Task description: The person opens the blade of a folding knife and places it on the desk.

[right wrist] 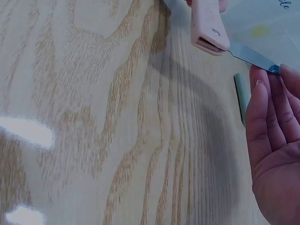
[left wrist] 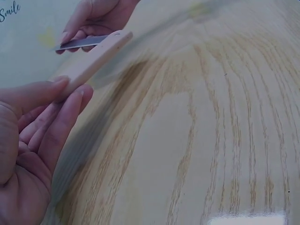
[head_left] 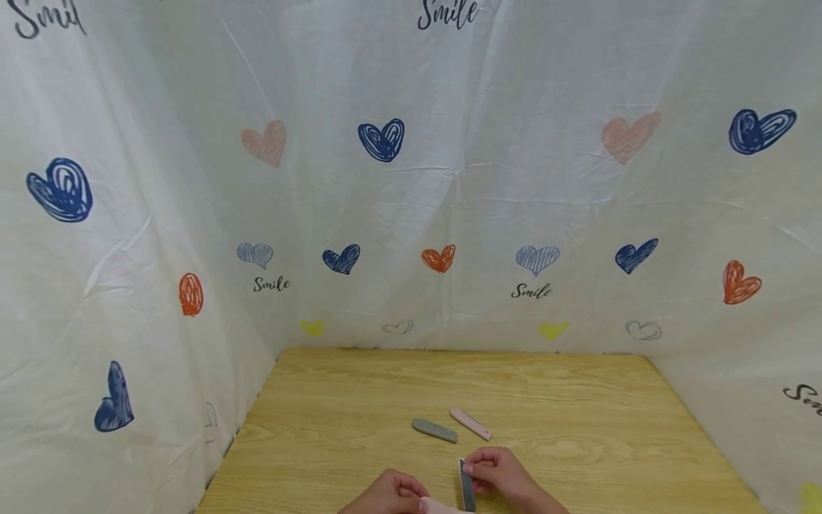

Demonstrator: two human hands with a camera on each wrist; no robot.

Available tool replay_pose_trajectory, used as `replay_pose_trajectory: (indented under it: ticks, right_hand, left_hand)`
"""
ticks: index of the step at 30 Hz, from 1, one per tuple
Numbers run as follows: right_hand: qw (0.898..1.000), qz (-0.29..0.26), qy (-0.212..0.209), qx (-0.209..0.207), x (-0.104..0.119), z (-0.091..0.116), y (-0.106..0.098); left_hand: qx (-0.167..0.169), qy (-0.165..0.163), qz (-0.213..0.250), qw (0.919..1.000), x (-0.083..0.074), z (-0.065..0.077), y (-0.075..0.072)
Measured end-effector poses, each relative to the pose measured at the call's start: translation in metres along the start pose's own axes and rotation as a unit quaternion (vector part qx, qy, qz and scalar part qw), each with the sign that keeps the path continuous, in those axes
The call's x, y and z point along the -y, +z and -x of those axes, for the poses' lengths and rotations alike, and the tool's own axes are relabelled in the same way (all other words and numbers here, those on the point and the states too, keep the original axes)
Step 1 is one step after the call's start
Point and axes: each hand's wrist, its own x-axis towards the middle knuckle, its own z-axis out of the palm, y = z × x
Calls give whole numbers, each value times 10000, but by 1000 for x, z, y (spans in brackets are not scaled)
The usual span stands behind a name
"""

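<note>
A pink-handled folding nail file (left wrist: pixel 93 63) is unfolded between my hands, its flat metal blade (head_left: pixel 467 485) dark along the face with bright edges. My left hand (head_left: pixel 392 492) pinches the far end of the pink handle between thumb and fingers. With thumb and fingertips, my right hand (head_left: pixel 504 475) pinches the blade near its tip. In the right wrist view, the handle's slot faces the camera and the blade (right wrist: pixel 253 57) sticks out from that end at an angle. Both hands hold the tool above the wooden table (head_left: pixel 359 400).
Beyond my hands lie two similar folded pieces, one grey-green (head_left: pixel 434 430) and one pink (head_left: pixel 471 423), close together on the table. A white cloth (head_left: pixel 462 214) printed with hearts and "Smile" hangs behind the table and along its sides.
</note>
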Motion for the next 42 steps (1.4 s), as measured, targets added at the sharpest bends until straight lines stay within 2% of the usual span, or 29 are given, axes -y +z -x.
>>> replay_pose_trajectory:
  ticks: [4,7,13,15,18,22,28,35,42]
  right_hand:
    - [9999,79,85,71,4,1,0]
    - [9998,166,130,46,4,1,1]
    - [9998,136,149,27,1,0,-2]
    - [9999,92,136,-34,0,0,-4]
    - [9997,7,96,-219,-1,0,-6]
    - [9986,-169,-52,-505,-2,1,-9]
    - [9933,-596,-204,-970,1,6,-10]
    - [9868,-1185,-98,-1098,-2,8,-11]
    - [9700,-2022,-24,-1347,-10,10,-5]
  left_hand:
    - [275,55,102,9996,0,1,-3]
    - [327,4,79,9994,1,1,-4]
    - [46,-54,-94,9999,2,1,-5]
    - [-85,-47,24,9999,2,1,-5]
    - [-205,-55,540,9983,3,1,-5]
    - [-330,16,1237,9918,5,1,-7]
    - [-502,359,1640,9845,8,1,-12]
    - [-918,501,2061,9729,8,0,-14]
    - [-1317,760,2409,9586,5,-1,-10]
